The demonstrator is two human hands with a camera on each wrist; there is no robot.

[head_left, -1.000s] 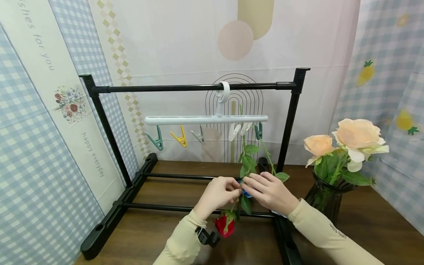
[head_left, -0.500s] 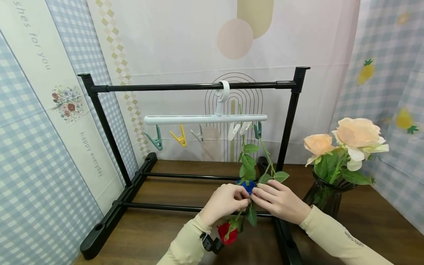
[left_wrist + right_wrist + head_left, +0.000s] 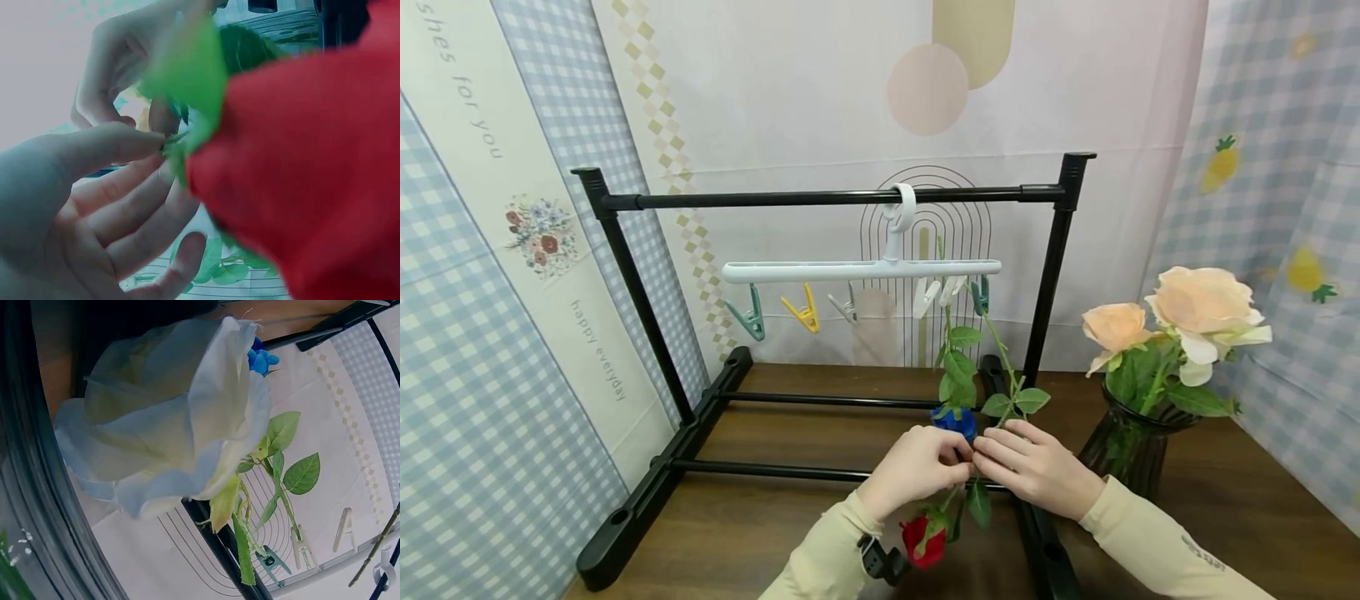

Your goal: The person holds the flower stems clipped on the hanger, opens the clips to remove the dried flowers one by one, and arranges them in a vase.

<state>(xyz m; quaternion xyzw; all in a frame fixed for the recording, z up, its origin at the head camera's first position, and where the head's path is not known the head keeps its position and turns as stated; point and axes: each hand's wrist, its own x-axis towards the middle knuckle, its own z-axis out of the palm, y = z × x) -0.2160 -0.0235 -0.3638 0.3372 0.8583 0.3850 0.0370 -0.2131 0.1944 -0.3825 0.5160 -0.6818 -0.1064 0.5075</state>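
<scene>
A red rose [image 3: 923, 542] hangs head down below my left hand [image 3: 917, 467], which pinches its stem between thumb and fingertips. In the left wrist view the red bloom [image 3: 300, 162] fills the right side. My right hand [image 3: 1037, 467] meets the left at the fingertips, its thumb and fingers bent around the same stem; the exact grip is partly hidden. Just above hangs a blue rose [image 3: 955, 422], head down from a white clip [image 3: 952, 289]. A white rose [image 3: 169, 419], seen in the right wrist view, hangs from the teal clip [image 3: 981, 295], mostly behind my right hand in the head view.
A pale blue hanger [image 3: 861, 270] hooks over the black rack's top bar [image 3: 760, 199]. Further clips on it are teal, yellow [image 3: 802, 309], grey and white. A dark glass vase [image 3: 1127, 450] with peach roses [image 3: 1202, 308] stands at right, close to my right forearm.
Both hands have shifted right and slightly down together, carrying the red rose with them. The blue rose, formerly behind the fingers, now shows above them.
</scene>
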